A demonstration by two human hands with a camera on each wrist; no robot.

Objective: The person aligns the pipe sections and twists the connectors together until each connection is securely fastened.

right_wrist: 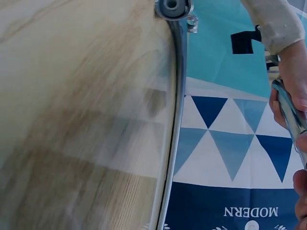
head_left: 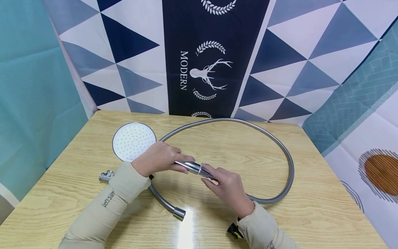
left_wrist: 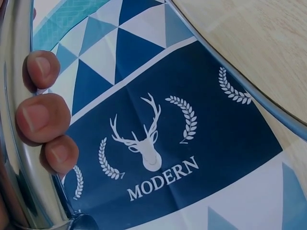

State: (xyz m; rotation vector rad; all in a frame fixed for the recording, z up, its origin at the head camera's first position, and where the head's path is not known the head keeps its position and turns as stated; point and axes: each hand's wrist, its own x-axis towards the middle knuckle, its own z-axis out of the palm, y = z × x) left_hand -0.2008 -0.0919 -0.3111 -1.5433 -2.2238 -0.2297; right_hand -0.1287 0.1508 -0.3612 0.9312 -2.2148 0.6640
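A handheld shower head (head_left: 134,141) with a round white spray face is at the left of the head view, its face turned up. My left hand (head_left: 158,157) grips its chrome handle (head_left: 192,166); in the left wrist view, fingertips (left_wrist: 43,117) curl around the shiny handle (left_wrist: 14,120). My right hand (head_left: 228,186) pinches the chrome end fitting (head_left: 206,172) of the grey shower hose (head_left: 290,166), right at the handle's lower end. A thin white ring shows between the two parts. The right wrist view catches the handle (right_wrist: 288,105) at its right edge.
The hose loops across the wooden table (head_left: 199,145) and passes under the left forearm. Its other end, a chrome nut (head_left: 179,213), lies near the front. A small chrome fitting (head_left: 105,175) lies beside the left sleeve. A patterned cloth (head_left: 214,62) hangs behind the table.
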